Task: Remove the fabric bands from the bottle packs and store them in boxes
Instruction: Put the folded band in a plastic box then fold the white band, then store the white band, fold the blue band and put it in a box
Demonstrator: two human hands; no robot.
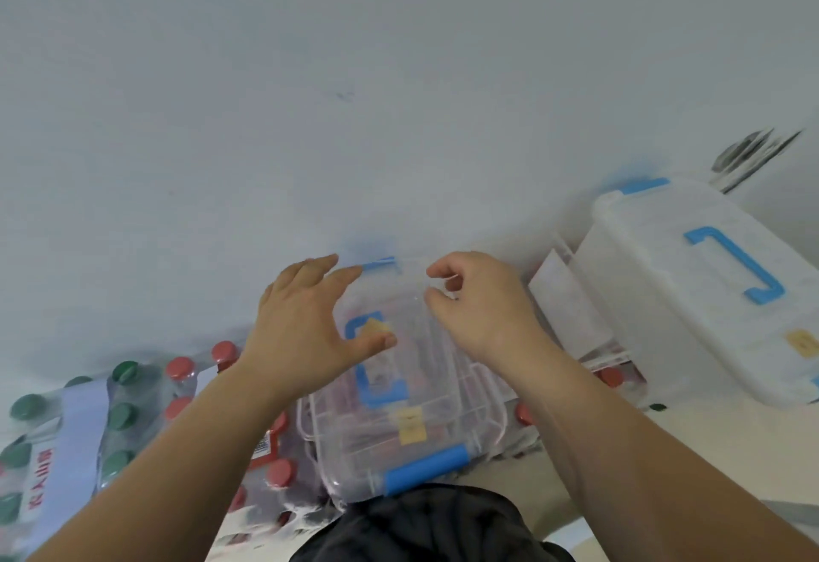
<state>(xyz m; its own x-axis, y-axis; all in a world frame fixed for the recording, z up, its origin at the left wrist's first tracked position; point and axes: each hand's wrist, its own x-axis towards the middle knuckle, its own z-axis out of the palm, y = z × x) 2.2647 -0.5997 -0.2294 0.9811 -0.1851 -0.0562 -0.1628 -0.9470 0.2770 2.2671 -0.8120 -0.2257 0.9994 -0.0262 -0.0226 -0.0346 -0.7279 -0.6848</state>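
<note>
Left hand (306,331) spread open, right hand (478,309) curled (grip unclear), over the clear storage box (421,366), which may slide off uneven bottle packs (274,468).

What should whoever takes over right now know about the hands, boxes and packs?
Left hand: open, fingers spread over the clear box lid.
Right hand: fingers curled at that box's far edge; unclear whether it pinches anything.
Things: the clear box sits on the red-capped pack; green-capped pack to its left; white box to its right, lid on.
Done: reddish contents show through the clear box, possibly bands.
Left: no bands visible on the packs from here; check them.
</note>
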